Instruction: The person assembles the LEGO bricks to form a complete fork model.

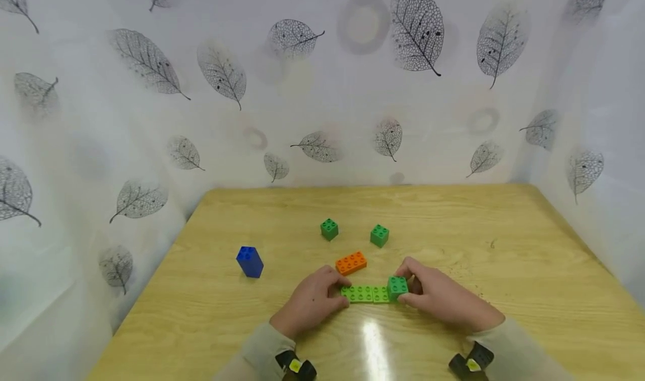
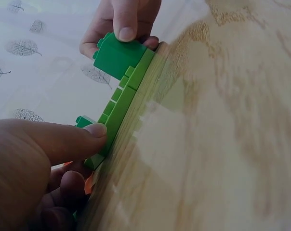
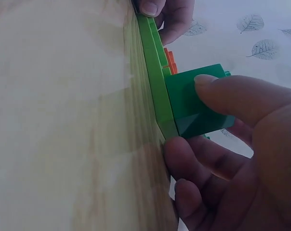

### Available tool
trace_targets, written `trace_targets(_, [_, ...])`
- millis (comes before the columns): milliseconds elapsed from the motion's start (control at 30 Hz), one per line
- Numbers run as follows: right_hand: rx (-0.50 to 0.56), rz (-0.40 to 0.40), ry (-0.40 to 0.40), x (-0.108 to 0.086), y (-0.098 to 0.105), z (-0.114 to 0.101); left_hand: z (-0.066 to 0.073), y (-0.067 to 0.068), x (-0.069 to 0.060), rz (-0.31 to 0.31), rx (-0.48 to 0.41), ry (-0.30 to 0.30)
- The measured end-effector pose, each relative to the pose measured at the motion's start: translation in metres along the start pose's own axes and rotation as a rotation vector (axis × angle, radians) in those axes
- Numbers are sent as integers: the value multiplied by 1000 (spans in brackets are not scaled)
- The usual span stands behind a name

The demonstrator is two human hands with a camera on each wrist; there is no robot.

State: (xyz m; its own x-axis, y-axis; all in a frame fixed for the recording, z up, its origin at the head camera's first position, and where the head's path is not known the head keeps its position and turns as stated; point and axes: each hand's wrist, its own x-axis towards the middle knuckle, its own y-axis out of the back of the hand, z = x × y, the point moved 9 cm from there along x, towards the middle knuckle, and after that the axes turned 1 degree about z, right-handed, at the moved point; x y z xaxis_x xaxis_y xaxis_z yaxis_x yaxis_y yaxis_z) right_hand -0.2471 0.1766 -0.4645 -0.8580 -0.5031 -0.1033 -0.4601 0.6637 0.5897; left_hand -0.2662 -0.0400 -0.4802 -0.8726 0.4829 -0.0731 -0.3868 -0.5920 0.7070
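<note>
A row of flat light green bricks (image 1: 358,294) lies on the table in front of me, and a seam shows between two pieces. My left hand (image 1: 313,300) pinches the row's left end between thumb and fingers. At the other end sits a dark green brick (image 1: 397,288) with studs on top. My right hand (image 1: 437,295) grips that brick, the thumb (image 3: 218,91) flat on its near side. In the right wrist view the brick's underside meets the light green row. Just behind the row lies an orange brick (image 1: 351,263).
Two more green bricks (image 1: 330,229) (image 1: 379,235) stand farther back on the wooden table (image 1: 453,218). A tall blue block (image 1: 249,261) stands to the left. Behind the table hangs a white curtain (image 1: 353,101) with leaf prints.
</note>
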Motion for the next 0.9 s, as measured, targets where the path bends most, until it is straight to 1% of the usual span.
trace_targets(133, [-14,10,-7,1,4,1,2,3,3,-6,-7,5])
trace_targets(267, [-31,25,0,1,5,4,0,2,4,-18,-25,24])
trace_targets(433, [-8,2,-4,0,1,6,-2,1,2,-33,-36,52])
trace_targets(500, [-13,3,-6,-1,0,5,-2,2,0,-29,-33,49])
trace_targets(667, [-33,31,19,1,6,0,2,7,0,-1,-25,15])
trace_targets(800, [-37,36,23,0,6,-1,0,4,1,-14,-33,29])
trace_targets(900, [-44,71,24,-2,9,-1,-1,2,1,-18,-21,25])
